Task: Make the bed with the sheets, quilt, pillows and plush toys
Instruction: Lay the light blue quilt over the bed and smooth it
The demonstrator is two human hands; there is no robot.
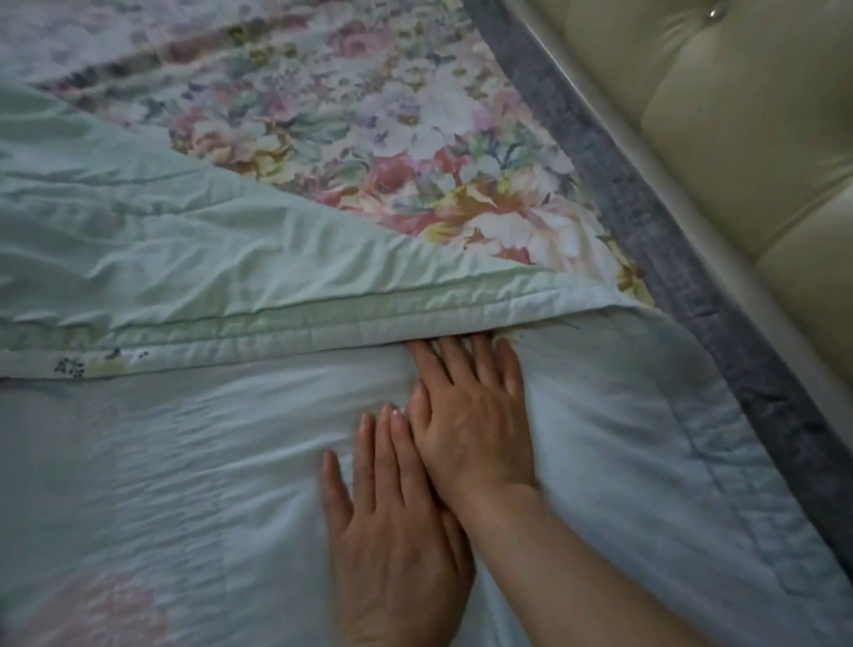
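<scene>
A pale green quilt (180, 474) covers the near part of the bed, with a folded-back flap (125, 267) lying above it. A floral sheet (372, 137) shows beyond the flap. My left hand (395, 522) lies flat on the quilt with straight fingers. My right hand (474, 422) presses flat just beside it, its fingertips touching the flap's stitched edge. Neither hand holds anything. No pillows or plush toys are in view.
A grey mattress border (665, 250) runs diagonally along the right side of the bed. Beyond it stands a cream tufted headboard (735, 105) with a button. A dark patch shows at the far left edge.
</scene>
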